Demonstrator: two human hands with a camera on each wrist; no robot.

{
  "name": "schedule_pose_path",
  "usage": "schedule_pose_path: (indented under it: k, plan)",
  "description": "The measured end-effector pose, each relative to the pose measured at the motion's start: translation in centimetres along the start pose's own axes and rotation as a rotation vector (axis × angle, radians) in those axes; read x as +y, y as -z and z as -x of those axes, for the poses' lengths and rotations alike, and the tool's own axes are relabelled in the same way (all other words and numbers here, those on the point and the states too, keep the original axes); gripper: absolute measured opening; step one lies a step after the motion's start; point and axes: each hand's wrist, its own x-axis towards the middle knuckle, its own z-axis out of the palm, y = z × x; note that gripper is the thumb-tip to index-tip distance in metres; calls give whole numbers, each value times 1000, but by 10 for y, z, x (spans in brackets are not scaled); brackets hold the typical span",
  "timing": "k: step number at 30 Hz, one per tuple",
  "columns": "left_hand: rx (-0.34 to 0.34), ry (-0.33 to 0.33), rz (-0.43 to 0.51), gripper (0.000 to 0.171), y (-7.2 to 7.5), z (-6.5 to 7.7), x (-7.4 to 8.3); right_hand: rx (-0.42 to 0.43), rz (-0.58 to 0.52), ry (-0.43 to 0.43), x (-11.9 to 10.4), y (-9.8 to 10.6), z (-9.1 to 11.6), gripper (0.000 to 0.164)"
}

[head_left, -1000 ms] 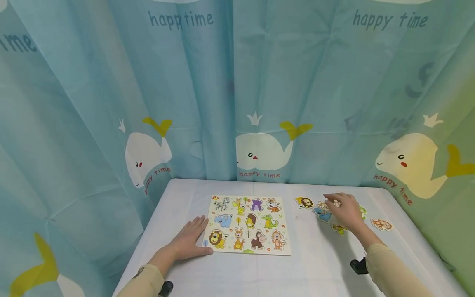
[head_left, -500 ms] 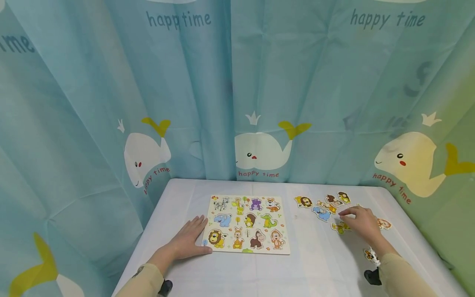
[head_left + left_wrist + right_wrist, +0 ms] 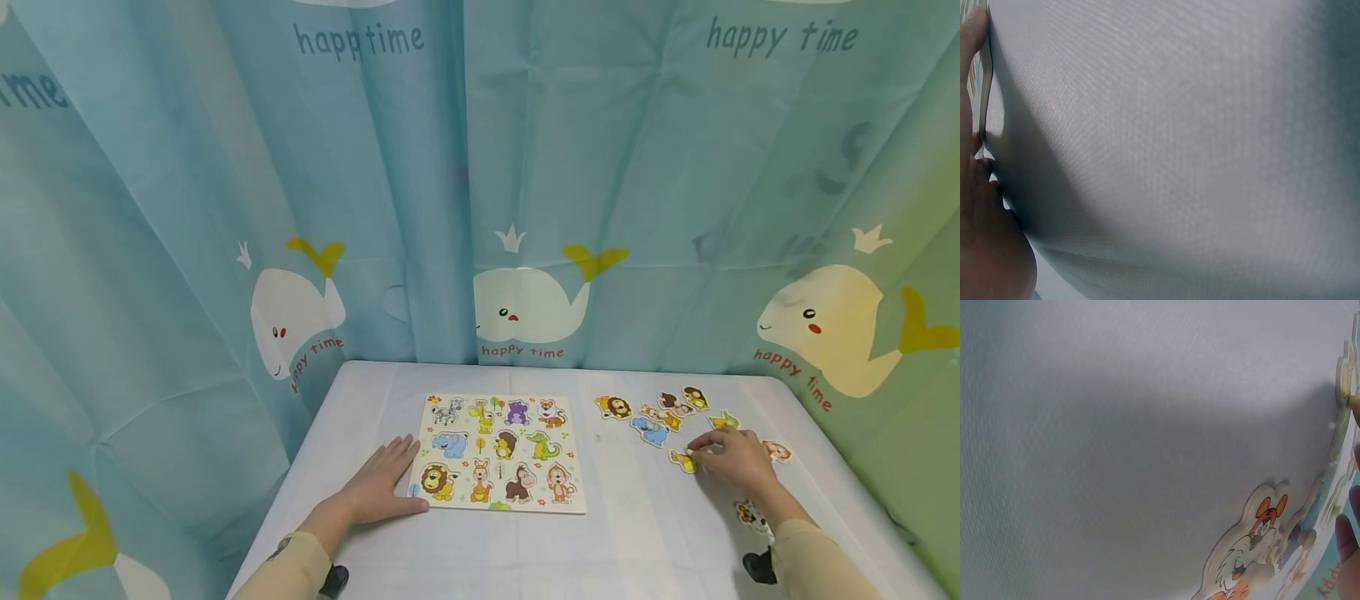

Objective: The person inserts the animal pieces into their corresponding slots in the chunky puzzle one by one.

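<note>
A flat animal puzzle board point(image 3: 567, 442) lies left of the table's middle, printed with a zebra, lion, crocodile and other animals. My left hand point(image 3: 382, 483) rests at the board's left edge, fingers extended and thumb at its near-left corner. To the right, my right hand point(image 3: 738, 462) pinches the small knob of a yellow giraffe puzzle piece point(image 3: 682, 461) between thumb and fingers. The hand covers part of that piece. In the right wrist view, fingertips meet a pale knob point(image 3: 1352, 402) at the frame's right edge.
Loose knobbed pieces lie around the right hand: a lion point(image 3: 615, 407), an elephant point(image 3: 649, 432), a kangaroo point(image 3: 663, 418), a hedgehog point(image 3: 694, 398) and a monkey point(image 3: 777, 451). A tiger piece point(image 3: 752, 517) lies beside the right wrist. A blue curtain point(image 3: 420, 208) hangs behind the white table.
My right hand has drawn back from over the far pieces, down and rightward, and has come to the giraffe piece's knob. The left hand and board stay put.
</note>
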Motion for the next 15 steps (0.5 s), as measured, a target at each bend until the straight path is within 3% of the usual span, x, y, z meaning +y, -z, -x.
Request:
schedule_pose_path:
  k: [15]
  plan:
    - [-1,-12,-6,111,1,0,0,16,27,52,2,-6,3,15]
